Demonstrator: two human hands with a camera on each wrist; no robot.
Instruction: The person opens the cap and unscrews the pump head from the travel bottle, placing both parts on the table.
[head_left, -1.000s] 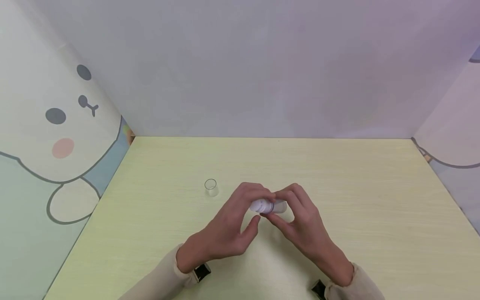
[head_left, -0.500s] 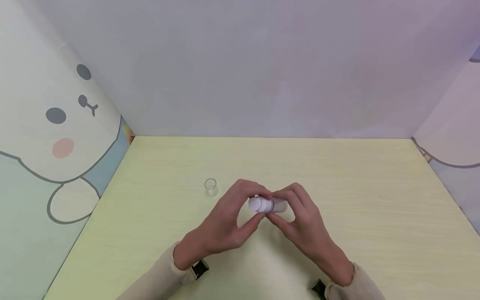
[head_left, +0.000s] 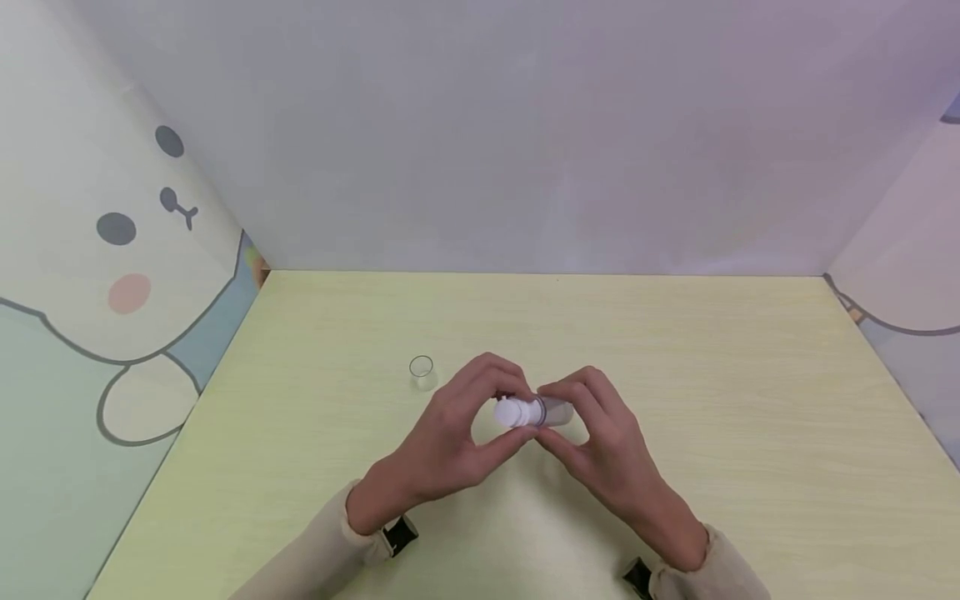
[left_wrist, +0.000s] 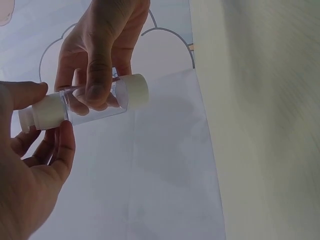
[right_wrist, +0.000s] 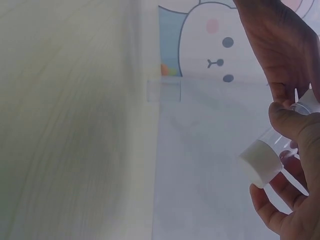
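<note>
Both hands hold a small clear bottle (head_left: 558, 412) a little above the table, tilted over to the left. It has a white top (left_wrist: 50, 112) and a white base (left_wrist: 136, 92). My left hand (head_left: 448, 437) pinches the white top between thumb and fingers, close to where it meets the clear body. My right hand (head_left: 613, 442) grips the clear body, thumb on the near side and fingers behind, as the left wrist view also shows. Left of the hands, a small clear open cylinder (head_left: 422, 381), like a cup or cover, stands upright on the table.
The pale wooden table (head_left: 675, 350) meets a plain grey-white wall panel (head_left: 540, 150) at the back. Side panels with cartoon prints (head_left: 129, 293) stand at left and right. Black wrist straps (head_left: 400, 535) show below the sleeves.
My left thumb, apart from the bottle a second ago, has come in against the white top. The left fingers have shifted on it. The right hand and clear cylinder stay put.
</note>
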